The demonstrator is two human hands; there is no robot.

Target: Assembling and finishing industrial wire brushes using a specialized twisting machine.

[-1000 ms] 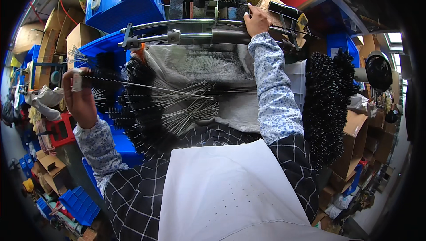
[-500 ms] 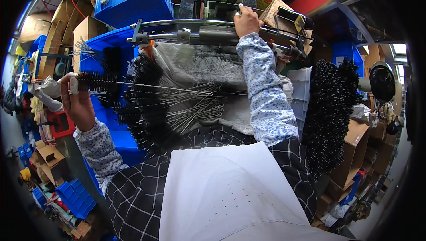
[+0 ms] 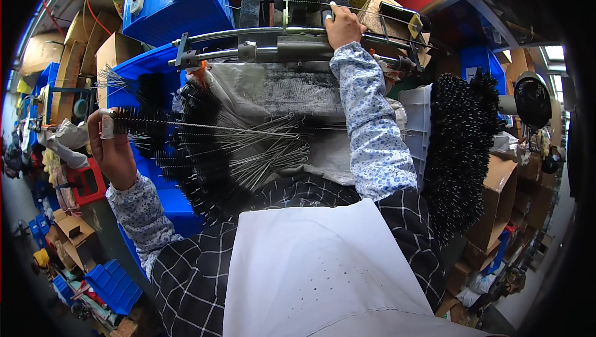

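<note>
My left hand (image 3: 115, 154) is closed on the bristle end of a black tube brush (image 3: 144, 118), beside my left thigh. The brush's twisted wire stem runs right, across a pile of similar brushes (image 3: 198, 144) on my lap, bristles left and looped wire ends (image 3: 273, 157) in the middle. Ahead, my right hand (image 3: 344, 28) reaches over the rails of a small bench machine (image 3: 304, 45). Its fingers are bent together at a thin wire (image 3: 310, 3) near the machine's rollers; what they pinch is hidden.
On the right stands a dense stack of black brushes (image 3: 462, 157) by a grey plastic crate (image 3: 415, 129). Blue bins (image 3: 180, 4) and cardboard boxes (image 3: 115, 57) flank the machine on the left. A round black lamp-like head (image 3: 532, 106) juts in at the right.
The whole view has shifted slightly. My left hand and its brush sit a little lower, while my right hand stays at the machine with hardly any change.
</note>
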